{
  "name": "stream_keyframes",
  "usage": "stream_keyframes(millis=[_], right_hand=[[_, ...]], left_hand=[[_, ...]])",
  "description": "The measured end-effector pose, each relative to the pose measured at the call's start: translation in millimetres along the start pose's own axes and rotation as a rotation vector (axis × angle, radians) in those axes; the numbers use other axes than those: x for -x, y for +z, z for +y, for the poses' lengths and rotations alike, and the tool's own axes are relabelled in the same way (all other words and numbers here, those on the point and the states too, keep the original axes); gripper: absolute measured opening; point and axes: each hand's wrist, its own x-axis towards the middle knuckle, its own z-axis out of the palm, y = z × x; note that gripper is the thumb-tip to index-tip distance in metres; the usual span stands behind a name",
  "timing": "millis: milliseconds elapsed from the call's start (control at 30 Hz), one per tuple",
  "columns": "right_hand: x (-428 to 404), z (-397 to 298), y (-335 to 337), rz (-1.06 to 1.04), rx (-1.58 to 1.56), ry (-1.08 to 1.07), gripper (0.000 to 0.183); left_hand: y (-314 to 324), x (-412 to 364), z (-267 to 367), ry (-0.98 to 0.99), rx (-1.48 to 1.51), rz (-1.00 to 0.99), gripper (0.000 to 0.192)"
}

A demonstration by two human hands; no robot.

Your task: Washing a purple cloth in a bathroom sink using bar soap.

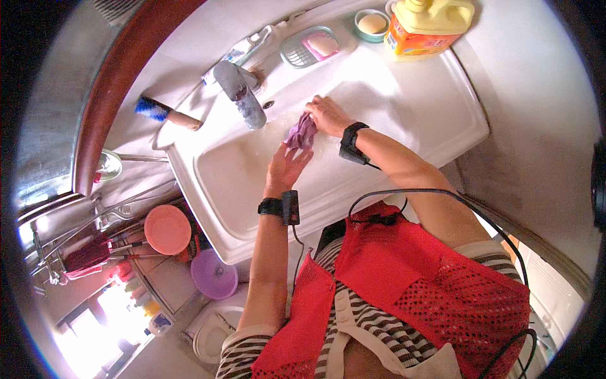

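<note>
A crumpled purple cloth hangs between my two hands above the basin of a white ceramic sink. My right hand grips its upper end, fingers bent around it. At the lower end, the fingers of my left hand are spread and touch the cloth; whether they pinch it is hard to see. The grey faucet stands just left of the cloth, its spout over the basin. Both wrists wear black straps with small boxes and cables.
On the sink's back ledge are a brush with blue bristles, a soap dish with pink and pale bars, a round soap bowl and a yellow detergent jug. Pink and purple basins and a toilet are lower left.
</note>
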Motion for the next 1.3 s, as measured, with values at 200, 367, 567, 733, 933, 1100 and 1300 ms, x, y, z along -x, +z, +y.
stream_keyframes(millis=[200, 367, 567, 733, 933, 1100, 1300], right_hand=[[28, -22, 19, -0.227, -0.340, -0.001, 0.029], [29, -90, 18, -0.024, -0.466, -0.492, 0.009], [1, -58, -4, 0.117, -0.317, 0.237, 0.017], [13, -86, 4, -0.145, -0.496, -0.326, 0.020], [-9, -18, -9, 0.050, -0.116, 0.131, 0.020], [4, 7, 9, 0.048, 0.079, 0.180, 0.053], [10, -13, 9, -0.168, -0.083, 0.067, 0.014]], left_hand=[[-22, -5, 7, -0.173, 0.063, 0.090, 0.050], [-37, -30, 3, -0.006, -0.001, -0.339, 0.038], [-18, -24, -10, 0.013, 0.198, -0.385, 0.035], [3, -13, -3, 0.103, 0.035, -0.356, 0.049], [5, 10, 7, -0.070, 0.031, -0.229, 0.047], [-32, -1, 19, 0.040, -0.160, 0.195, 0.047], [-68, -49, 18, 0.282, -1.044, 0.063, 0.036]])
